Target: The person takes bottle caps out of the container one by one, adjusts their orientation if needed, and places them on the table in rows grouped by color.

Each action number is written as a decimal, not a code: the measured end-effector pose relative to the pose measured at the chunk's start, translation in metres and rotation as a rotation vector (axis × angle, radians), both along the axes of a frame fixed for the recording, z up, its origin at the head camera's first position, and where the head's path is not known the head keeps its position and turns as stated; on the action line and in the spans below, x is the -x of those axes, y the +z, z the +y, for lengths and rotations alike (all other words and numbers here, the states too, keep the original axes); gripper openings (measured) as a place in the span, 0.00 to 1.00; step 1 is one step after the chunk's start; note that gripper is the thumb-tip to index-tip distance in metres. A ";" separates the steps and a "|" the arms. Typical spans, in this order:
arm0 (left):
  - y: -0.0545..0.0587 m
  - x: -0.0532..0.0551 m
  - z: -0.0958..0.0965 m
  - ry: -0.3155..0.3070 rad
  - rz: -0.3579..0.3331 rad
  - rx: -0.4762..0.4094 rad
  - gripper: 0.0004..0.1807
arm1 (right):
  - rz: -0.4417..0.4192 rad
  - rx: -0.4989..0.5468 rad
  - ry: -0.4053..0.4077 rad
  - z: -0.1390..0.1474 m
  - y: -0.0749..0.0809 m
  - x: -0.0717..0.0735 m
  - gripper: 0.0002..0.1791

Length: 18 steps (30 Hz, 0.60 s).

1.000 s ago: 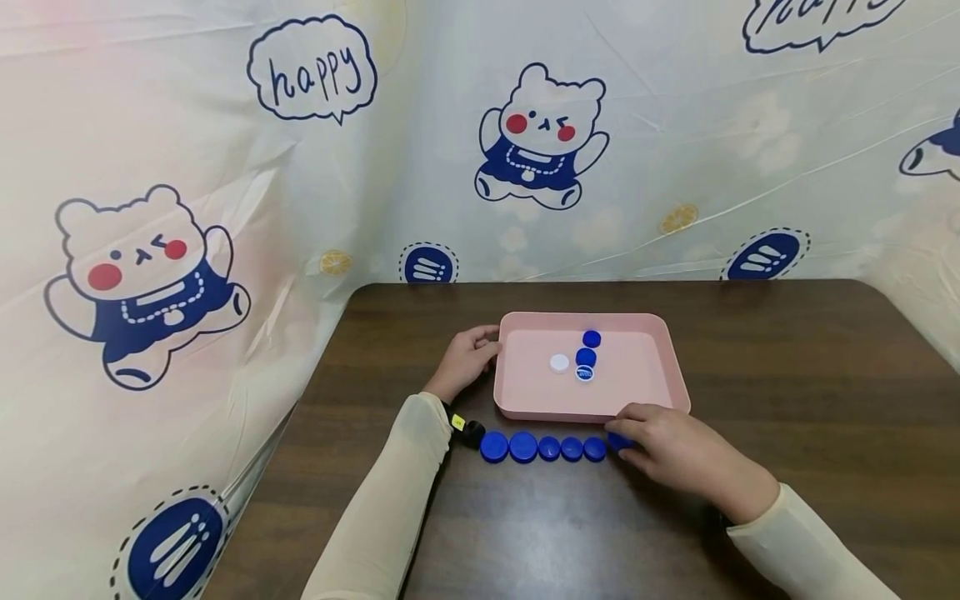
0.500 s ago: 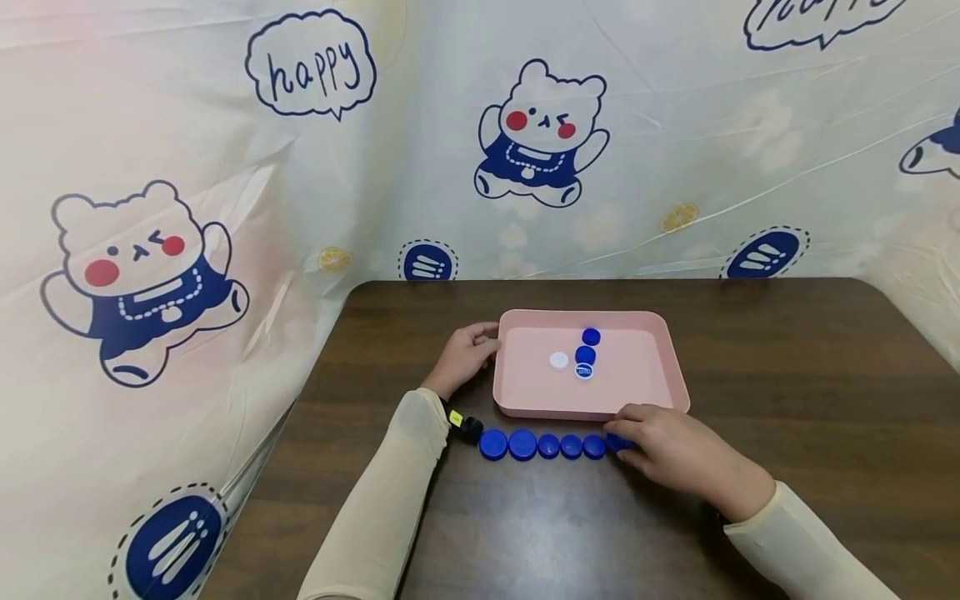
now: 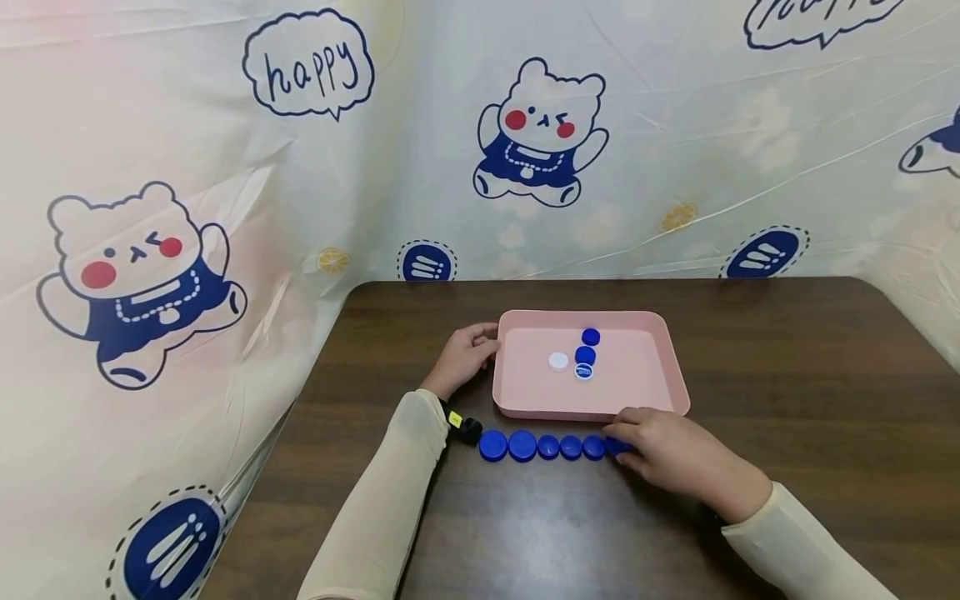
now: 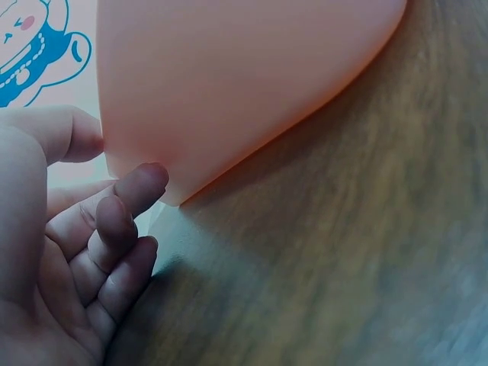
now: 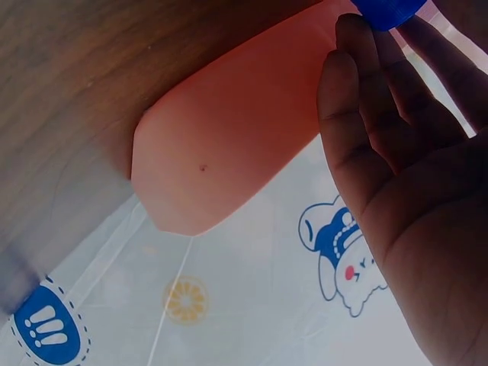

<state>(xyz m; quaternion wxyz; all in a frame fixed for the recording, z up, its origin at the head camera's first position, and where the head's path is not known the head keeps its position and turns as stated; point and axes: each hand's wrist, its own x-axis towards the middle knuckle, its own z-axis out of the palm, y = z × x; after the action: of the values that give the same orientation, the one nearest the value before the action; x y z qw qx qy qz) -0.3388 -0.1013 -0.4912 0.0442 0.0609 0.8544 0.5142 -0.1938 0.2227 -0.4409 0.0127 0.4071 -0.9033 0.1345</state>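
Note:
My right hand (image 3: 667, 450) pinches a blue bottle cap (image 3: 617, 446) at the right end of a row of several blue bottle caps (image 3: 522, 446) on the table. In the right wrist view that cap (image 5: 389, 9) shows at the top edge, by the fingertips. Fingers of my left hand (image 3: 461, 360) touch the left side of a pink tray (image 3: 517, 405); in the left wrist view they rest loosely bent against the tray's outer wall (image 4: 229, 84). Inside the tray lie a white cap (image 3: 558, 361), two blue caps (image 3: 585, 356) and a white-rimmed printed cap (image 3: 583, 372).
The dark wooden table (image 3: 810, 375) extends around the tray. A printed cloth (image 3: 420, 108) hangs behind and to the left. A black wrist device (image 3: 467, 429) on my left arm sits close to the left end of the cap row.
The caps and tray stay in the same arrangement. My right hand remains on the end cap with only a very slight shift, and my left hand stays at the tray.

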 end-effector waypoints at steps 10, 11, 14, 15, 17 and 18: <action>0.003 -0.001 0.000 -0.002 -0.015 -0.005 0.22 | -0.015 -0.003 -0.006 -0.001 -0.001 0.000 0.16; 0.002 -0.001 0.000 -0.002 -0.014 -0.004 0.22 | -0.015 -0.005 -0.008 -0.001 -0.001 0.000 0.16; 0.001 -0.001 0.000 -0.003 -0.007 -0.003 0.22 | -0.012 -0.007 -0.011 -0.001 -0.002 0.000 0.15; 0.001 -0.001 0.000 -0.003 -0.005 -0.004 0.22 | -0.011 -0.007 -0.012 -0.001 -0.002 0.000 0.15; 0.001 -0.001 0.000 -0.004 0.000 -0.003 0.22 | -0.011 -0.007 -0.012 -0.001 -0.002 -0.001 0.15; 0.001 -0.001 0.000 -0.004 0.001 -0.004 0.22 | -0.012 -0.008 -0.013 -0.001 -0.003 -0.001 0.15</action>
<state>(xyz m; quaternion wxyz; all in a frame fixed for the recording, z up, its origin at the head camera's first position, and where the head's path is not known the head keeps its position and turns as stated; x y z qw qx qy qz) -0.3374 -0.1013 -0.4900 0.0448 0.0631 0.8533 0.5157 -0.1926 0.2215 -0.4435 0.0064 0.4005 -0.9065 0.1336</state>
